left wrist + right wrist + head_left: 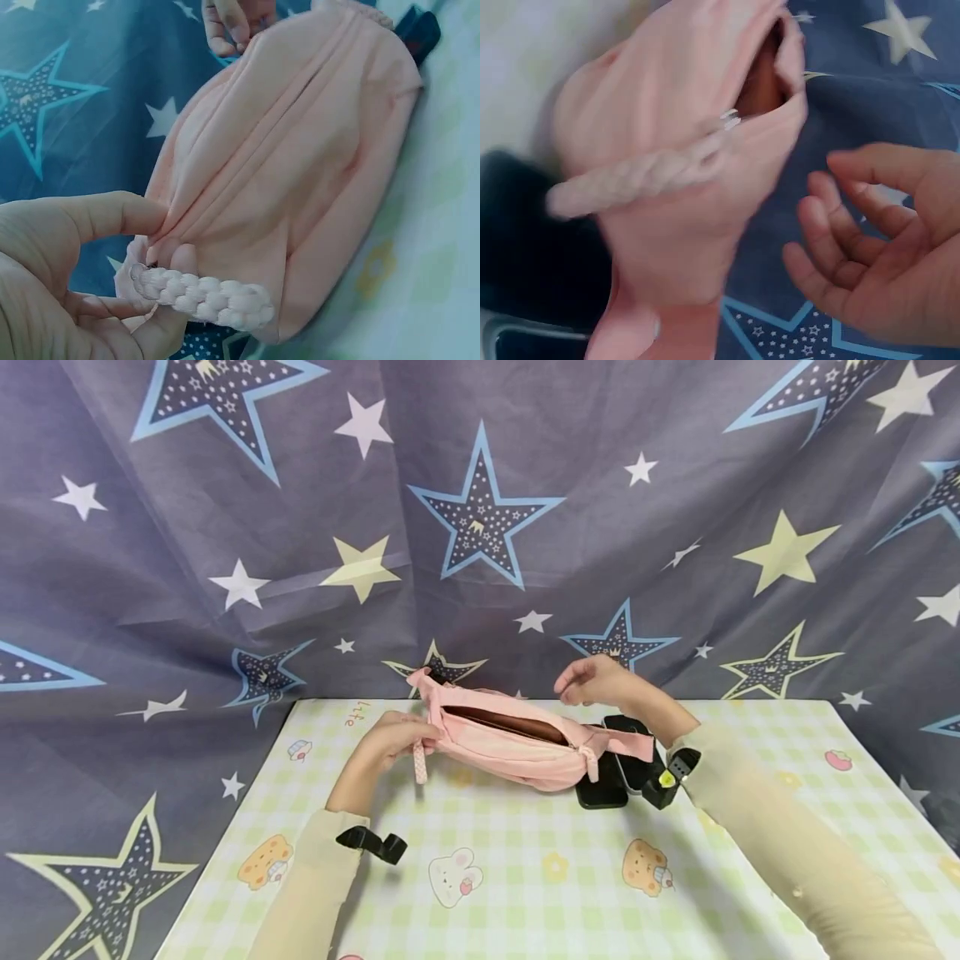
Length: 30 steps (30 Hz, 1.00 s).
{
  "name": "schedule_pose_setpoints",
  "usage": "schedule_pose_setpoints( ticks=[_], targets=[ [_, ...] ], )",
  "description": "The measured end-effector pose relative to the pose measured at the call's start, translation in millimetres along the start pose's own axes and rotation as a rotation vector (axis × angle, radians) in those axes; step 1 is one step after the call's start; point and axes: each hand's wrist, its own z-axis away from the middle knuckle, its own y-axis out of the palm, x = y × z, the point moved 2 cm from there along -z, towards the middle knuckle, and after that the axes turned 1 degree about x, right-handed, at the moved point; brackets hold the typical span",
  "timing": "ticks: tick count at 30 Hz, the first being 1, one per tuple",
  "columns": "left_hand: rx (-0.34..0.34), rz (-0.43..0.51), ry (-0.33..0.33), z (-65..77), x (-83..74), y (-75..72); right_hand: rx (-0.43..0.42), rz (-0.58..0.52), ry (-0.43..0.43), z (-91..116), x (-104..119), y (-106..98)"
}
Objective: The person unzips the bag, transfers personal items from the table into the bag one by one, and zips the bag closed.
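Observation:
A pink waist bag (510,739) lies across the back of the table with its top zipper undone, showing a brown inside. My left hand (397,737) pinches the bag's left end between thumb and fingers, beside a braided zipper pull (206,298). Behind the bag's right part, my right hand (600,682) hovers with fingers loosely bent and nothing in them; in the right wrist view a gap separates the hand (885,247) from the fabric. A second braided pull (637,180) hangs at the zipper's right end.
Two dark, flat phone-like objects lie partly under the bag's right end: a black one (602,789) and another with a light edge (637,770). A checkered cloth (525,902) covers the table. A star-patterned curtain (585,568) hangs directly behind it.

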Motion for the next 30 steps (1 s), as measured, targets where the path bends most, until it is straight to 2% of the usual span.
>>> schedule_pose_setpoints(
  ticks=[3,6,12,15,20,22,24,26,30],
  targets=[
    [-0.013,-0.012,0.008,-0.4,2.6,0.8,0.067,0.105,-0.003,5,-6,4],
    [-0.011,-0.018,-0.009,-1.2,2.4,-1.2,0.130,0.157,-0.022,11,-14,5],
    [0.008,-0.056,-0.040,-11.2,4.4,-7.6,0.131,0.199,-0.064,23,-34,6],
    [0.036,-0.033,-0.029,-20.8,5.6,-10.5,0.074,0.194,-0.073,27,-43,9],
    [0.181,0.008,0.034,-40.9,8.7,-14.6,-0.081,0.173,-0.129,30,-52,13],
    [0.203,0.006,0.065,-46.3,9.9,-15.6,-0.142,0.160,-0.138,29,-52,12],
    [0.203,0.011,0.096,-48.6,9.8,-15.6,-0.198,0.133,-0.132,29,-48,10],
    [0.176,-0.006,0.120,-45.7,6.5,-16.1,-0.245,0.115,-0.126,29,-42,5],
    [0.120,-0.043,0.142,-36.7,-2.3,-21.7,-0.275,0.047,-0.076,28,-29,-10]
  ],
)
